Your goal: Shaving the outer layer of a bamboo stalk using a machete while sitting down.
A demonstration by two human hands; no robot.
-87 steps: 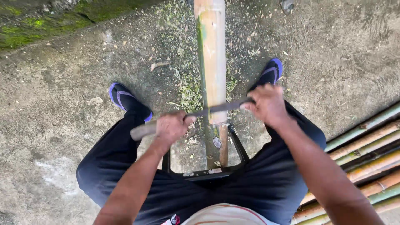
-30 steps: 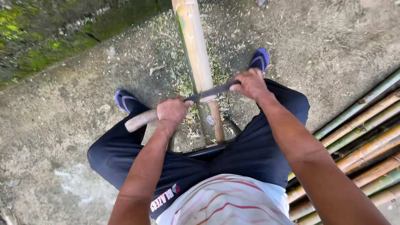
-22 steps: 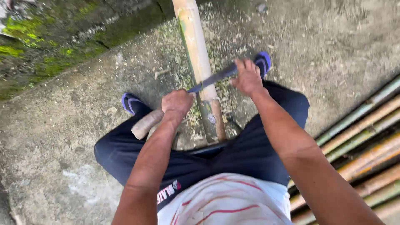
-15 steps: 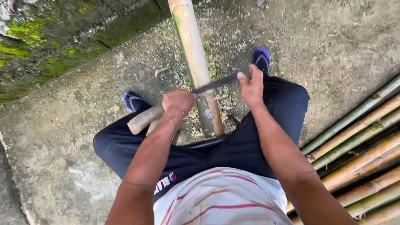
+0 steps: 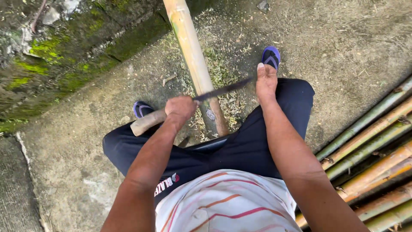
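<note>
While the left hand (image 5: 180,109) is gripping the knife's wooden handle (image 5: 148,122), the right hand (image 5: 266,81), fingers open, is pressing the blade (image 5: 223,89) across the bamboo pole (image 5: 193,56); scraping likely needs steady two-handed pull.

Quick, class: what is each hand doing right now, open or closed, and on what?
Left hand: closed on the knife handle.
Right hand: open, palm pressed on the far end of the blade, which lies across the bamboo pole.

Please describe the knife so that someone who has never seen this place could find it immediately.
Find the thick bamboo pole running away between the seated person's feet. The knife lies across it: left hand grips its pale wooden handle, right hand presses its tip. It is the only thin dark metal thing there.
</note>
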